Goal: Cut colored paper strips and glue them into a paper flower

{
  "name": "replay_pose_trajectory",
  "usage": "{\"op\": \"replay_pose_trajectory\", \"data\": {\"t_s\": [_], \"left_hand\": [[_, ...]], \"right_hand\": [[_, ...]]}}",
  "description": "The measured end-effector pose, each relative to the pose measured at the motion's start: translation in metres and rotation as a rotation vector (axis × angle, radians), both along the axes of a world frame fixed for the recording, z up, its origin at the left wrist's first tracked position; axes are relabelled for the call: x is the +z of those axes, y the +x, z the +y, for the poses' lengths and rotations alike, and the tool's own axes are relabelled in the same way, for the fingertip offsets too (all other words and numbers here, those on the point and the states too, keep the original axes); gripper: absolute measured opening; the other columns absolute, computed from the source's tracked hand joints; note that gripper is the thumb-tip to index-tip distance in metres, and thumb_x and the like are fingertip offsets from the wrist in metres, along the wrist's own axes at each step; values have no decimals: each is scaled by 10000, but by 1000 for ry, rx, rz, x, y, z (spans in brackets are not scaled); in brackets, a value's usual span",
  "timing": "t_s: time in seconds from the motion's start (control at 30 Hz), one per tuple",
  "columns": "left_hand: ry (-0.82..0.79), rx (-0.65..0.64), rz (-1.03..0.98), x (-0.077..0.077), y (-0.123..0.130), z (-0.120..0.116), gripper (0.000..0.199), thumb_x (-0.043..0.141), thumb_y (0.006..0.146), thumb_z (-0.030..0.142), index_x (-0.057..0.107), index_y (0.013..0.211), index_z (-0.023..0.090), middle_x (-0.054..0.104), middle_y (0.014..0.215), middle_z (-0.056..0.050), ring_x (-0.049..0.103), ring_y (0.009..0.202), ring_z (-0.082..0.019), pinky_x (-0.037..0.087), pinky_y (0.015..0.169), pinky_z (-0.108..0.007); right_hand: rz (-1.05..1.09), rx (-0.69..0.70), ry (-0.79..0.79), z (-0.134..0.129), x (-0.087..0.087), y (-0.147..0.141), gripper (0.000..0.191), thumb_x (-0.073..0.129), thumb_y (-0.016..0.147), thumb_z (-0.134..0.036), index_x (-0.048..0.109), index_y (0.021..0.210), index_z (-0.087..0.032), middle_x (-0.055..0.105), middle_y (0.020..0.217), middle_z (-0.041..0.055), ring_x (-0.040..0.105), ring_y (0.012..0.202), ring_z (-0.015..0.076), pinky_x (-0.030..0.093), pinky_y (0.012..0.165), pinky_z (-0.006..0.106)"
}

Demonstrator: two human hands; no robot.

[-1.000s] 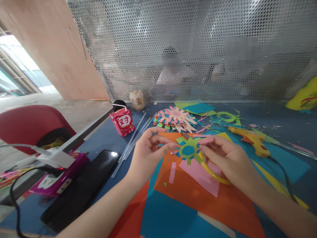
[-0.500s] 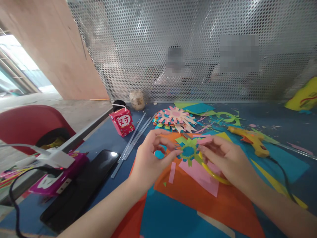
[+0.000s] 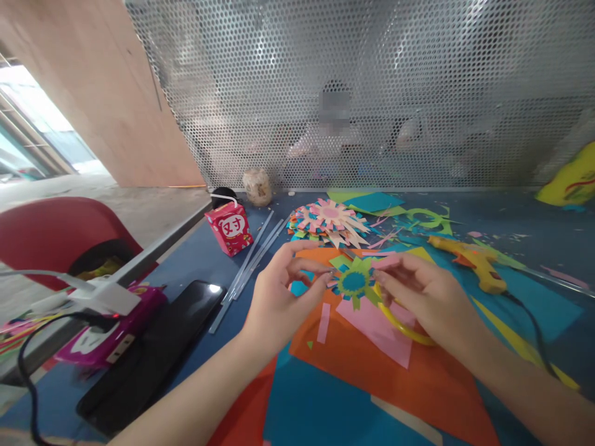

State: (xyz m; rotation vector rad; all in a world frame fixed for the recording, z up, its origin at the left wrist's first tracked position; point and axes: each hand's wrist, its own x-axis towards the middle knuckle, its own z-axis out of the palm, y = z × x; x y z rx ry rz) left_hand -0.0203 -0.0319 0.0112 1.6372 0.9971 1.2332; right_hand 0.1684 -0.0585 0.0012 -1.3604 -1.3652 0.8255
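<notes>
- Change: left hand [image 3: 281, 297] goes in toward the green-and-blue paper rosette [image 3: 356, 282], then eases back slightly; thumb and index fingertips now meet at its left-edge strips.
- Right hand [image 3: 430, 297] barely shifts over the same span; it seems to be the anchor.
- Meaning, my read: strips are being worked one at a time, rosette held steady from the right. Can't tell which strip just got handled.
- Rosette location: between the two hands, face toward the camera, over the orange paper sheet [image 3: 334, 356] and pink paper piece [image 3: 372, 328].
- Left grip: thumb-index pinch on the rosette's left edge, other fingers curled loosely; wrist comes in from lower left.
- Right grip: thumb and fingers pinch the rosette's right edge along with a pink paper strip [image 3: 385, 263]; forearm comes from lower right.
- Yellow loop [image 3: 404, 332], probably a scissors handle, hangs at the right hand; how it's held is hidden.
</notes>
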Motion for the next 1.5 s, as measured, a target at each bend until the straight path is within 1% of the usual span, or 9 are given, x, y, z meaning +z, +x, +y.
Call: {"op": "replay_pose_trajectory", "data": {"t_s": [0.2, 0.43, 0.57, 0.77, 0.93, 1.1, 1.27, 1.4, 1.5], "left_hand": [[-27, 18, -12, 0, -2, 1, 414, 645, 753, 239, 520, 1146, 210, 733, 820, -30, 687, 857, -210, 518, 756, -331], [12, 47, -14, 3, -2, 1, 377, 651, 752, 233, 508, 1099, 198, 723, 821, -29, 685, 826, -188, 509, 727, -307], [23, -8, 10, -1, -1, 2, 483, 708, 705, 229, 476, 1128, 206, 702, 803, -7, 673, 817, -171, 498, 671, -272], [-51, -1, 8, -5, 2, 2, 401, 681, 721, 191, 491, 1074, 211, 695, 716, 21, 681, 747, -156, 506, 681, -270], [-105, -19, -48, -3, 1, 2, 414, 655, 743, 191, 481, 1119, 198, 726, 765, -1, 692, 818, -176, 517, 716, -280], [-86, 3, -7, -3, -1, 4, 487, 647, 759, 221, 466, 1210, 196, 740, 799, -8, 692, 837, -171, 521, 733, -273], [-45, 51, -9, -3, -1, 2, 415, 646, 763, 229, 508, 1153, 200, 739, 812, -11, 687, 822, -161, 514, 726, -265], [-39, 49, -167, 1, -3, 1, 340, 687, 737, 200, 573, 1058, 209, 734, 757, 15, 675, 746, -119, 509, 726, -233], [-54, -117, -439, 7, -7, 3, 316, 706, 719, 163, 625, 1013, 245, 712, 669, 54, 644, 661, -81, 503, 697, -207]], "right_hand": [[35, -55, -25, 2, 4, -2, 272, 633, 689, -463, 561, 731, -204, 544, 545, -25, 544, 474, 119, 486, 452, 246], [53, -69, -40, 3, 4, -2, 248, 642, 684, -429, 564, 737, -200, 560, 558, -19, 536, 472, 115, 471, 461, 243], [23, -29, -33, 2, 1, -2, 211, 614, 735, -401, 570, 768, -198, 567, 600, -17, 554, 499, 112, 472, 497, 242], [-5, 20, -40, 1, -2, -1, 190, 592, 768, -389, 577, 799, -202, 569, 623, -19, 559, 503, 113, 466, 497, 246], [7, -18, -16, 2, -2, 0, 207, 619, 732, -394, 581, 773, -195, 568, 590, -21, 561, 491, 116, 479, 485, 242], [53, -88, -10, 5, 2, -1, 203, 649, 670, -379, 591, 728, -194, 578, 565, -18, 552, 469, 116, 482, 442, 237], [93, -111, -17, 7, 6, 1, 200, 661, 636, -368, 602, 703, -190, 589, 578, -15, 550, 468, 107, 486, 418, 221], [108, -126, -28, 12, 3, 8, 262, 686, 621, -411, 602, 726, -186, 604, 609, -1, 574, 523, 125, 498, 427, 223], [84, -154, -8, 16, -2, 13, 282, 692, 622, -422, 603, 749, -187, 609, 633, 4, 574, 541, 129, 498, 429, 226]]}}
